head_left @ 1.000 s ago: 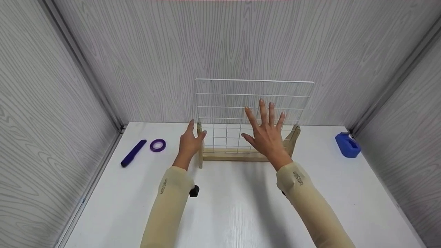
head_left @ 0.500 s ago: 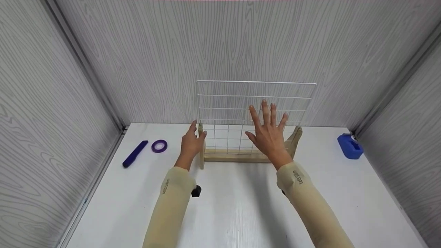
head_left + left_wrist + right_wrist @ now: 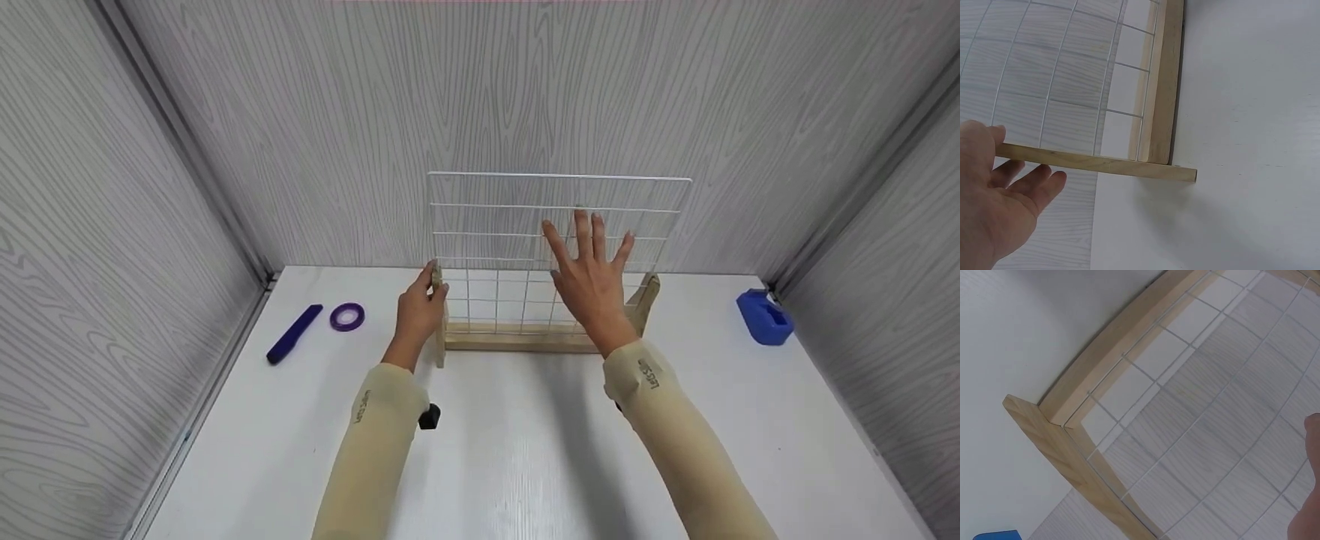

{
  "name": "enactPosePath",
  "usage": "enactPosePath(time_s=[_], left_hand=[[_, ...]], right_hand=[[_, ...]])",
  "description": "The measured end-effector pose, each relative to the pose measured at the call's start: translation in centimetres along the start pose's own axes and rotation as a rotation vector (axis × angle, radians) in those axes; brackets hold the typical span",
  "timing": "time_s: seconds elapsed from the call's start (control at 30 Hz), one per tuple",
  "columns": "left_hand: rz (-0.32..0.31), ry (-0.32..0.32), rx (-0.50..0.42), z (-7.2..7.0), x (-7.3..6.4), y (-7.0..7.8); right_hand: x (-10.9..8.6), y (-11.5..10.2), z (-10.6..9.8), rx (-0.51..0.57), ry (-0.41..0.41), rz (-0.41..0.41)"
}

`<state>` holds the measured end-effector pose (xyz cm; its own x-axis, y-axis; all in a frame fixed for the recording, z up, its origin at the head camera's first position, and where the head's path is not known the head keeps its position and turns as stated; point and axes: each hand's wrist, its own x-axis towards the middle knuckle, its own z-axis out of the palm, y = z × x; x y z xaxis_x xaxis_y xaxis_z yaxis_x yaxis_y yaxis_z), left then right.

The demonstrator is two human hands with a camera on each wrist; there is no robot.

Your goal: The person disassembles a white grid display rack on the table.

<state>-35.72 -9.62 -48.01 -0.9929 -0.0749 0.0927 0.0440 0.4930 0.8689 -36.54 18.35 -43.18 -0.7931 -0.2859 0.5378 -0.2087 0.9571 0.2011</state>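
- Left hand: thumb and bent fingers pinch flat wooden post.
- Right hand: empty, fingers straight, splayed before thin wire grid.
- Round ring: left hand's nine o'clock.

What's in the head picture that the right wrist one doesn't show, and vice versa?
Head only: the left hand, cream sleeves, purple tape roll and dark purple bar.

Right wrist only: the lower right corner of the wire grid meeting the wooden stand, hidden behind the right arm in the head view.

Both: grid, stand, and, cropped in the wrist view, right hand and blue tape dispenser.
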Motion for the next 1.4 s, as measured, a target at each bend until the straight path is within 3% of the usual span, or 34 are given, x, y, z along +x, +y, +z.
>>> enactPosePath(time_s=[0.2,0.67,0.93,1.4], left_hand=[[0.015,0.010,0.017,0.1,0.0,-0.1],[-0.018,0.006,0.035,0.4,0.1,0.0],[-0.016,0.023,0.034,0.3,0.1,0.0],[0.019,0.084,0.027,1.0,-0.2,0.0]], right_hand=[[0.4,0.5,0.1,-0.025,-0.013,-0.014],[0.6,0.2,0.3,-0.034,0.028,-0.006],[0.8,-0.2,0.3,-0.020,0.115,-0.030],[1.1,-0.5,0.2,-0.131,0.270,-0.055]])
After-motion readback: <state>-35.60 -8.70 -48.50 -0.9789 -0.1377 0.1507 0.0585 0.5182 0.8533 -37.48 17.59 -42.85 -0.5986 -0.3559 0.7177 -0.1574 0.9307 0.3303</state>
